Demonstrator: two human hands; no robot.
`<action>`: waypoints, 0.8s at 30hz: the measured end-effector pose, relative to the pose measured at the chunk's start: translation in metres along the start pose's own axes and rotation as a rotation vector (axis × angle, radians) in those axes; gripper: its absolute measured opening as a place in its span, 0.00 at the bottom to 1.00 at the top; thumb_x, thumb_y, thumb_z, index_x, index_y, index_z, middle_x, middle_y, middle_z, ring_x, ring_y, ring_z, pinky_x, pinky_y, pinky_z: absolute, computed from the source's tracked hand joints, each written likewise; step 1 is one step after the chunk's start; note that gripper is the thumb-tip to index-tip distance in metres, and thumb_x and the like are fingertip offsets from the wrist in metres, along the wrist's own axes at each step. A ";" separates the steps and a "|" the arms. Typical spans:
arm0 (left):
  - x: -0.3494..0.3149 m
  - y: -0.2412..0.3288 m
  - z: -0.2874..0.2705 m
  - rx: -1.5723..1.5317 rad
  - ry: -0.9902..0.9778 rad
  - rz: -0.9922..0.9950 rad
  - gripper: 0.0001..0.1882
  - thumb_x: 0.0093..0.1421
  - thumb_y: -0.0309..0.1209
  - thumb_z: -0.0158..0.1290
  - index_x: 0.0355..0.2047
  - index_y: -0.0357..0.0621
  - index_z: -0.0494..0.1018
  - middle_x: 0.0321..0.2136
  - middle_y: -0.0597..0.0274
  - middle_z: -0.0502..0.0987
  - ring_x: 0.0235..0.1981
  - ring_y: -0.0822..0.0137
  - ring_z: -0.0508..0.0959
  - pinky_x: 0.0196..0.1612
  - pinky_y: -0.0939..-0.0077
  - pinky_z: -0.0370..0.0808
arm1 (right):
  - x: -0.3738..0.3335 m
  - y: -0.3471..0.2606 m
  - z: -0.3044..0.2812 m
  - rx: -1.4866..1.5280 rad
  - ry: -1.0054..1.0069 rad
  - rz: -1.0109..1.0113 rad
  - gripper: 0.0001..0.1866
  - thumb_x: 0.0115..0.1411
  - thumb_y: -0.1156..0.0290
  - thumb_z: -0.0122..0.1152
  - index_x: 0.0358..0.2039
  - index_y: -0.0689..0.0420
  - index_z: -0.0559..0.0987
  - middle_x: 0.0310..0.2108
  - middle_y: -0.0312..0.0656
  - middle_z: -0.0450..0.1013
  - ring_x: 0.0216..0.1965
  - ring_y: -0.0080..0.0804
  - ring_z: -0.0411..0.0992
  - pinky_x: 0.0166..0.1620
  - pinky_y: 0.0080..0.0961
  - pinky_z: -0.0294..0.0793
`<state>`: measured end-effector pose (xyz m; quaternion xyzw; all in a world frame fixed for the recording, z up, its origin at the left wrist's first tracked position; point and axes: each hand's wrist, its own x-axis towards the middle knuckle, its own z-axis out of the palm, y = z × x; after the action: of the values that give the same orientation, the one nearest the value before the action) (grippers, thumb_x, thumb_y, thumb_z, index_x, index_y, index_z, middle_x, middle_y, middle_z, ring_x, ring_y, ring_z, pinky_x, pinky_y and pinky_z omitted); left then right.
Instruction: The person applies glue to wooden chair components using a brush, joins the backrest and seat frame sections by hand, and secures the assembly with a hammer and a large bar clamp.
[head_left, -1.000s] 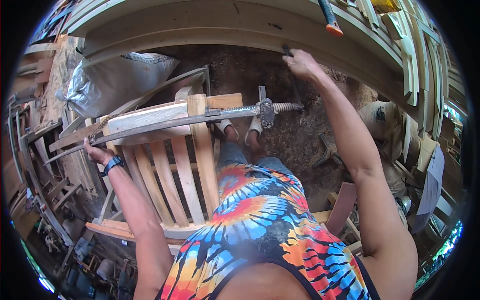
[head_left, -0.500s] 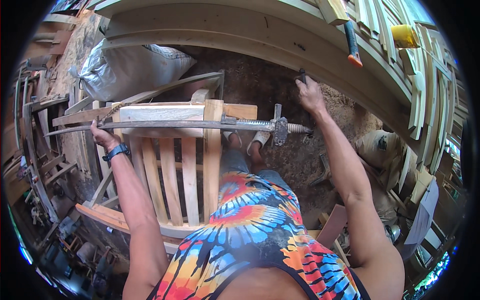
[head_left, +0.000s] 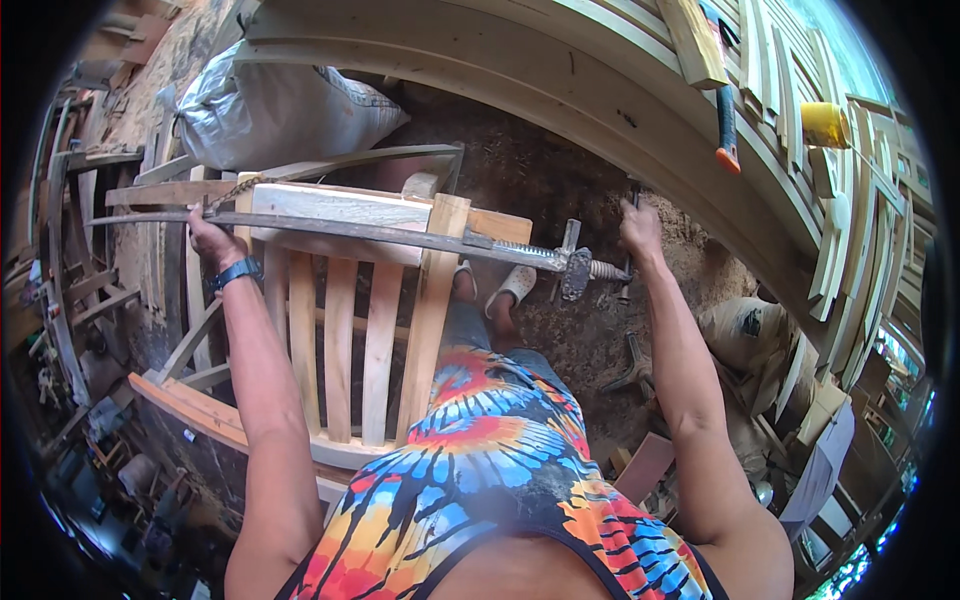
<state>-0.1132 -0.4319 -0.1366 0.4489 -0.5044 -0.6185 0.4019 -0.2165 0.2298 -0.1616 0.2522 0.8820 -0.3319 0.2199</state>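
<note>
A long metal bar clamp point(head_left: 370, 229) lies across the top of a slatted wooden frame point(head_left: 340, 350), like a chair or bench back. My left hand point(head_left: 212, 243) is closed around the bar near its left end, wearing a dark wristwatch. At the clamp's right end, a threaded screw point(head_left: 606, 270) passes through a rough metal head point(head_left: 575, 272). My right hand point(head_left: 642, 232) is closed on the dark crossbar handle at the screw's end; the handle sticks out above and below the fist. A pale board point(head_left: 340, 210) sits at the frame's top, partly behind the bar.
A stuffed white sack point(head_left: 270, 115) stands beyond the frame. Long stacked planks point(head_left: 500, 60) run along the far side and right, with a dark-and-orange-handled tool point(head_left: 727, 130) and a yellow cup point(head_left: 824, 125) on them. Wooden frames point(head_left: 75, 270) crowd the left. A metal clamp-like piece point(head_left: 630, 365) lies on the floor.
The view has shifted slightly, and the clamp now slopes down more to the right. My right hand has turned on the handle, with its back more toward me. The left keeps its hold.
</note>
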 end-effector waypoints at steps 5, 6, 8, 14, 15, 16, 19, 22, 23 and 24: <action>-0.010 0.003 0.011 -0.016 0.002 0.011 0.21 0.61 0.39 0.54 0.45 0.31 0.75 0.41 0.51 0.79 0.40 0.58 0.81 0.47 0.61 0.77 | 0.038 0.065 0.035 -0.018 -0.444 0.224 0.16 0.65 0.63 0.61 0.40 0.65 0.83 0.36 0.45 0.81 0.23 0.32 0.75 0.28 0.36 0.74; -0.011 0.005 0.003 -0.009 0.028 0.027 0.21 0.61 0.39 0.55 0.44 0.30 0.75 0.41 0.51 0.79 0.40 0.58 0.81 0.47 0.61 0.78 | 0.019 0.048 0.039 -0.065 -0.373 0.192 0.17 0.64 0.64 0.63 0.42 0.66 0.84 0.41 0.46 0.81 0.30 0.31 0.77 0.34 0.33 0.76; -0.007 0.003 0.012 -0.035 0.027 0.059 0.20 0.60 0.38 0.56 0.42 0.28 0.74 0.40 0.50 0.78 0.39 0.58 0.80 0.46 0.60 0.78 | 0.041 0.106 0.048 0.175 -0.415 0.150 0.17 0.64 0.64 0.63 0.45 0.66 0.83 0.43 0.45 0.81 0.34 0.31 0.77 0.37 0.33 0.76; -0.018 0.007 0.012 -0.056 0.013 0.049 0.18 0.60 0.38 0.55 0.41 0.34 0.74 0.39 0.54 0.78 0.40 0.60 0.79 0.48 0.64 0.77 | -0.052 0.140 0.039 0.653 -0.593 0.382 0.32 0.71 0.41 0.44 0.45 0.58 0.84 0.45 0.40 0.81 0.48 0.32 0.75 0.53 0.36 0.70; -0.020 0.007 0.011 -0.056 -0.012 0.046 0.18 0.61 0.38 0.55 0.42 0.35 0.74 0.39 0.55 0.77 0.40 0.61 0.79 0.48 0.65 0.76 | -0.077 0.143 0.034 0.627 -0.609 0.413 0.35 0.71 0.37 0.41 0.46 0.57 0.83 0.44 0.39 0.81 0.49 0.32 0.74 0.53 0.38 0.70; -0.019 0.007 0.008 -0.058 0.002 0.048 0.18 0.61 0.38 0.55 0.42 0.35 0.74 0.39 0.55 0.77 0.40 0.61 0.79 0.48 0.65 0.76 | -0.103 0.129 0.015 0.629 -0.703 0.497 0.37 0.71 0.35 0.39 0.47 0.57 0.82 0.44 0.39 0.81 0.50 0.32 0.74 0.53 0.40 0.69; -0.013 0.002 0.005 -0.081 0.002 0.014 0.20 0.58 0.38 0.58 0.43 0.33 0.77 0.38 0.56 0.80 0.38 0.61 0.81 0.43 0.66 0.77 | -0.160 0.114 -0.019 0.651 -0.700 0.487 0.39 0.71 0.33 0.37 0.54 0.59 0.78 0.44 0.42 0.80 0.47 0.32 0.75 0.51 0.38 0.71; 0.001 -0.007 0.000 -0.051 0.069 0.053 0.18 0.57 0.37 0.58 0.40 0.33 0.77 0.36 0.56 0.80 0.35 0.61 0.81 0.41 0.66 0.77 | -0.203 0.065 -0.059 0.510 -0.670 0.476 0.38 0.72 0.37 0.43 0.62 0.61 0.71 0.42 0.45 0.79 0.43 0.30 0.76 0.46 0.34 0.74; 0.001 -0.008 -0.001 -0.044 0.075 0.055 0.17 0.57 0.36 0.58 0.38 0.33 0.77 0.35 0.56 0.80 0.34 0.62 0.81 0.39 0.67 0.77 | -0.217 0.041 -0.072 0.367 -0.635 0.387 0.37 0.71 0.43 0.50 0.66 0.62 0.65 0.40 0.44 0.79 0.40 0.28 0.76 0.42 0.30 0.74; 0.001 -0.007 0.000 -0.040 0.077 0.057 0.15 0.56 0.35 0.58 0.37 0.33 0.77 0.34 0.56 0.80 0.33 0.62 0.81 0.38 0.67 0.77 | -0.228 0.022 -0.081 0.229 -0.593 0.297 0.39 0.70 0.48 0.56 0.71 0.63 0.60 0.37 0.44 0.78 0.36 0.27 0.76 0.37 0.26 0.74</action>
<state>-0.1140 -0.4321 -0.1437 0.4498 -0.4885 -0.5992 0.4473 -0.0446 0.2324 0.0098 0.2933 0.6904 -0.4519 0.4828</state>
